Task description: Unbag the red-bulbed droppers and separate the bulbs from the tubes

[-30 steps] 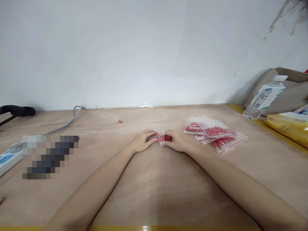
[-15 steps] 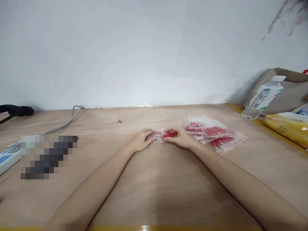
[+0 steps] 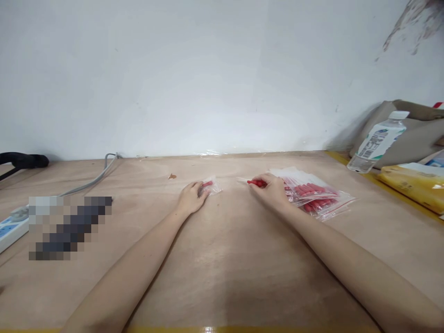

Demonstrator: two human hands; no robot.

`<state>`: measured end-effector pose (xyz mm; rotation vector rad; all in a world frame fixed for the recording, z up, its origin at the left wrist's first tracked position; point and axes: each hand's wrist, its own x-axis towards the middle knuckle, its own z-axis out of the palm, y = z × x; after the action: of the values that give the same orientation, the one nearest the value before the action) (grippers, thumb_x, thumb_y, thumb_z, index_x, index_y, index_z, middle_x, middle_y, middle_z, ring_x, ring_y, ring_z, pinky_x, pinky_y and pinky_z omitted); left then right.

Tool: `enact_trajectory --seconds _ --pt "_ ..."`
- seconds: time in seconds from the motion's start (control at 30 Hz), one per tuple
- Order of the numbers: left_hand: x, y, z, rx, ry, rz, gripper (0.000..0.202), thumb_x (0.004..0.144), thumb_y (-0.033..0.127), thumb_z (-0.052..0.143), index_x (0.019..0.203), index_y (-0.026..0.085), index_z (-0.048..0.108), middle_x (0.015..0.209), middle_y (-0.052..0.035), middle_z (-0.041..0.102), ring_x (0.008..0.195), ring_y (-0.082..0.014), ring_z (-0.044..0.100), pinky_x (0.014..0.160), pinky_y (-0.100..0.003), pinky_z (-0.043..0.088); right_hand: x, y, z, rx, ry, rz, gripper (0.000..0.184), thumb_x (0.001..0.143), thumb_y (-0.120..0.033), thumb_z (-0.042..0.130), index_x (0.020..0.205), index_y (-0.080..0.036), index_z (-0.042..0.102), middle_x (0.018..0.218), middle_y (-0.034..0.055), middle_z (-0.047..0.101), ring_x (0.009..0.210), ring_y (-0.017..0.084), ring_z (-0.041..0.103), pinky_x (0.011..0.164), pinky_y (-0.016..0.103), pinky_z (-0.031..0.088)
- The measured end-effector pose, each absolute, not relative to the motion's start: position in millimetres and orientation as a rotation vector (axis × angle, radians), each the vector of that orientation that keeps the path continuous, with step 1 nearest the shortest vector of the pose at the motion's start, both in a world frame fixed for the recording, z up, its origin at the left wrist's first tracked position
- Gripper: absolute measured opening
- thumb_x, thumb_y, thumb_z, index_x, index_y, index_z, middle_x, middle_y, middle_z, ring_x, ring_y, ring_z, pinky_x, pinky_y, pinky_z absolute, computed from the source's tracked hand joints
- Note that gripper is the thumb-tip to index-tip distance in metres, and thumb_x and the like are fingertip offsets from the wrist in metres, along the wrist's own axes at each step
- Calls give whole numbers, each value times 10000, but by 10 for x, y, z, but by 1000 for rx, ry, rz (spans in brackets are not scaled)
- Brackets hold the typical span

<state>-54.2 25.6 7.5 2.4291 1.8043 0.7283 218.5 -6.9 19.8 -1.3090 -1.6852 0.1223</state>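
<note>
My left hand (image 3: 190, 196) rests on the wooden table (image 3: 222, 259), its fingers closed on a small clear zip bag (image 3: 211, 185) with a few red pieces inside. My right hand (image 3: 272, 189) is further right, fingers pinched on a small clear bag of red pieces (image 3: 253, 182). Just right of that hand lies a pile of clear zip bags filled with red pieces (image 3: 314, 193). The two hands are well apart.
A white power strip (image 3: 12, 227) with a grey cable (image 3: 93, 178) lies at the left, beside a blurred patch. At the right stand a plastic bottle (image 3: 376, 141), a brown bag (image 3: 409, 134) and a yellow packet (image 3: 414, 182). A white wall rises behind.
The hands were together at the table's middle on one bag of red pieces. Now they have parted: the left moved left with a bag, the right moved toward the pile with another.
</note>
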Motion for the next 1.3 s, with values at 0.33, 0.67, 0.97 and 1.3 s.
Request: enact_trajectory --seconds 0.33,0.67,0.97,1.3 --pt "-484 216 84 2451 1846 692 429 843 449 422 1155 175 529 1145 -99 552 1100 -234 490 966 -356 358 1952 -126 -64 -1270 -2072 -116 156 769 -325 589 805 -191 660 941 78 565 767 168 570 701 309 483" --pt "-482 223 78 2456 1847 686 433 844 465 406 1153 187 529 1149 -89 550 1096 -230 489 963 -356 360 1977 -170 79 -1162 -1875 -142 265 796 -269 470 952 -111 614 1123 153 443 791 174 549 762 334 486" --pt "-393 135 87 2482 1778 659 470 818 497 439 1177 204 515 1178 -78 532 1108 -229 481 968 -351 360 1978 -140 11 -1360 -1996 -11 231 827 -264 434 904 -121 598 1022 132 463 803 181 540 779 335 464" --pt "-288 56 74 2571 1571 650 495 802 481 477 1216 210 487 1220 -89 507 1151 -244 447 983 -378 344 1932 -197 23 -1407 -2049 23 318 838 -410 447 973 -145 559 977 112 536 857 200 547 753 322 449"
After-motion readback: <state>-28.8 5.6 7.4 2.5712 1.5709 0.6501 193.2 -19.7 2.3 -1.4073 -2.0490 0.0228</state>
